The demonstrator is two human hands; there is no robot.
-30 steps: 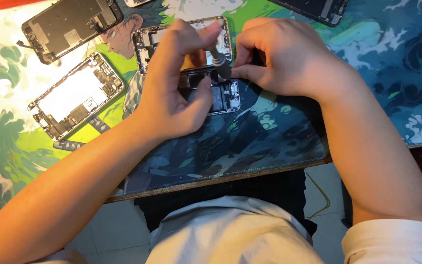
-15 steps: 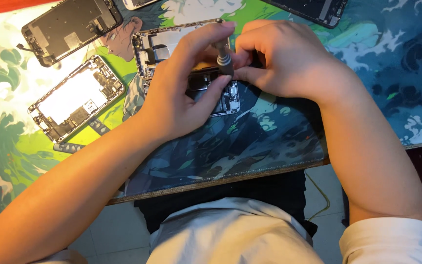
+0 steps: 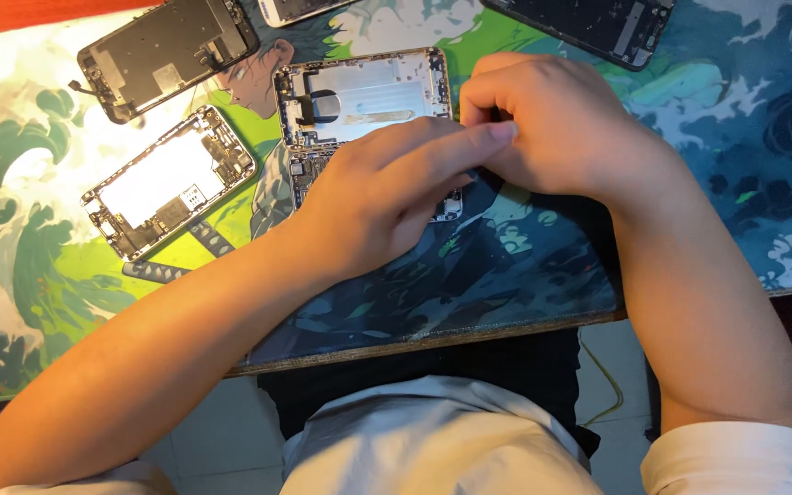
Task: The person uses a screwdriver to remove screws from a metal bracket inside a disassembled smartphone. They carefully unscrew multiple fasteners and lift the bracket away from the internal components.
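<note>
- Fingers of the left hand lie stretched and flat across the opened phone frame, gripping nothing visible.
- The right hand is curled tight just beside those fingertips; whether it pinches anything cannot be told.
- The frame's bare metal half shows beyond the fingers, its lower half beneath them.
- A second gutted phone lies well apart, past the left wrist.

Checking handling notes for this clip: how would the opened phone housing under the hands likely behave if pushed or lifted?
The opened phone housing is a thin metal shell lying flat, so it is probably light and stiff. On the printed mat it would likely slide, not roll or tip. Its exposed inner parts look fragile; the left hand and right hand cover one end.
</note>
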